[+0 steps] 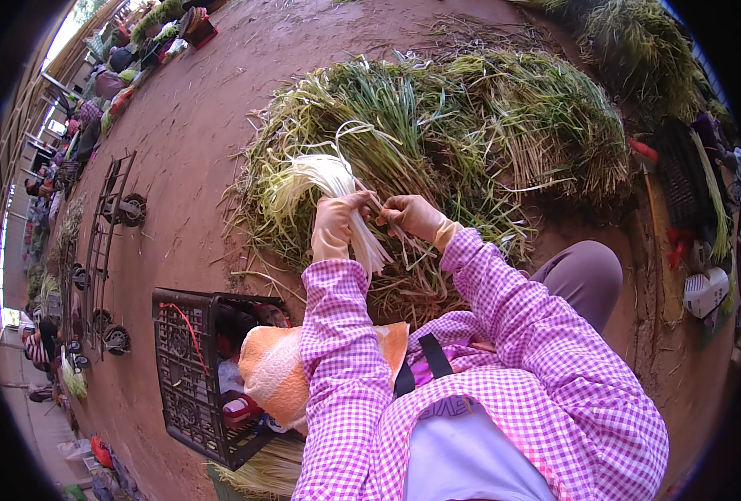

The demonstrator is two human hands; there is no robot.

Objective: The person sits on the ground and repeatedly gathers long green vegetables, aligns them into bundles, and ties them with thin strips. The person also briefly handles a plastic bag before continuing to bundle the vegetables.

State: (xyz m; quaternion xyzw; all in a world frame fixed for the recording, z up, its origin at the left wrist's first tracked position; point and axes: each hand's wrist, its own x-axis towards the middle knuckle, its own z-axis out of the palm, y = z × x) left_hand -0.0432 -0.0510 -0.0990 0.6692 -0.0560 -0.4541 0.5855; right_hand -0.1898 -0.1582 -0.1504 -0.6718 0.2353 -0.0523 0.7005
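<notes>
My left hand [336,222], in a thin pale glove, is closed around a bundle of whitish-yellow leafy stalks [327,172], whose curling tips fan out above the fist while the pale ends stick out below. Just to its right, my right hand [411,216], also gloved, pinches a few thin brownish stalks [402,235] between thumb and fingers. Both hands are close together above a large heap of green and yellow long-leaved plants [408,119] on the ground. Exactly where the thin stalks join the bundle cannot be made out.
A black plastic crate [186,369] stands at lower left, with an orange and white towel [276,369] beside it. Pale stalks [270,470] lie below. Metal-framed carts [104,250] stand at left, people and goods beyond. A long-handled tool [649,181] and white container [705,291] are at right.
</notes>
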